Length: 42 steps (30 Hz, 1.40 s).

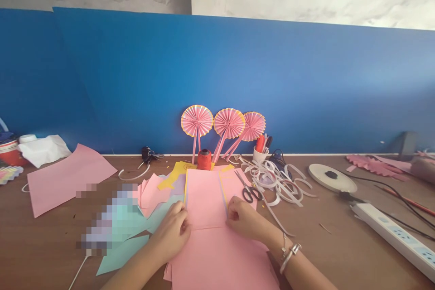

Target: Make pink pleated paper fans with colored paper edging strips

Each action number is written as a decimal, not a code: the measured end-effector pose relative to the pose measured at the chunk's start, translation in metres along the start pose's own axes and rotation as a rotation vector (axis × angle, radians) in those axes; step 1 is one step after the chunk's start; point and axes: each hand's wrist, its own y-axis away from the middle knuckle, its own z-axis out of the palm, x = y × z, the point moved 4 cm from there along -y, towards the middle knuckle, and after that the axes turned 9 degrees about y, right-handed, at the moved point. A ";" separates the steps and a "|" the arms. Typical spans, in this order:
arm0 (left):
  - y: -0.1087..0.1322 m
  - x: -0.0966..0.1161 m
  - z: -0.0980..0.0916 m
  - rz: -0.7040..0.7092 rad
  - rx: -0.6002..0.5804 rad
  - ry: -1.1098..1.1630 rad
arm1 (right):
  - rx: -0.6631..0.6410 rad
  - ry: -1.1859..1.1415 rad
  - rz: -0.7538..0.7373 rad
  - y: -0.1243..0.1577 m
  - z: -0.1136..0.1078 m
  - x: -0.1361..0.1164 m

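A pink paper sheet (205, 199) lies in front of me on the brown table (340, 244), with a crosswise fold line between my hands. My left hand (172, 231) pinches the sheet's left edge at the fold, fingers closed. My right hand (243, 218), with bracelets on the wrist, pinches the right edge at the same fold. More pink paper (220, 263) lies under and below the fold. Yellow, lilac and mint paper pieces (159, 190) spread out to the left of the sheet.
Scissors (249, 189) and white paper strips (278, 179) lie right of the sheet. Three pink paper fans (226, 124) lean on the blue wall behind a red thread spool (204, 159). A large pink sheet (66, 176) lies left; a white power strip (396, 233) lies right.
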 end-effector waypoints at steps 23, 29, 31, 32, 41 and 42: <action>0.009 0.028 0.000 0.391 -0.051 -0.351 | -0.039 0.617 -0.256 0.015 0.006 -0.037; 0.014 0.017 -0.010 0.312 -0.081 -0.416 | -0.048 0.692 -0.263 0.016 0.004 -0.040; 0.013 0.012 -0.012 0.287 -0.064 -0.417 | -0.051 0.728 -0.268 0.015 0.006 -0.040; 0.013 0.010 -0.013 0.273 -0.047 -0.419 | -0.056 0.743 -0.270 0.015 0.007 -0.040; 0.006 -0.004 -0.039 0.097 0.243 -0.168 | -0.003 0.702 -0.317 0.013 0.008 -0.033; 0.006 -0.004 -0.037 0.084 0.215 -0.115 | 0.016 0.648 -0.304 0.012 0.006 -0.031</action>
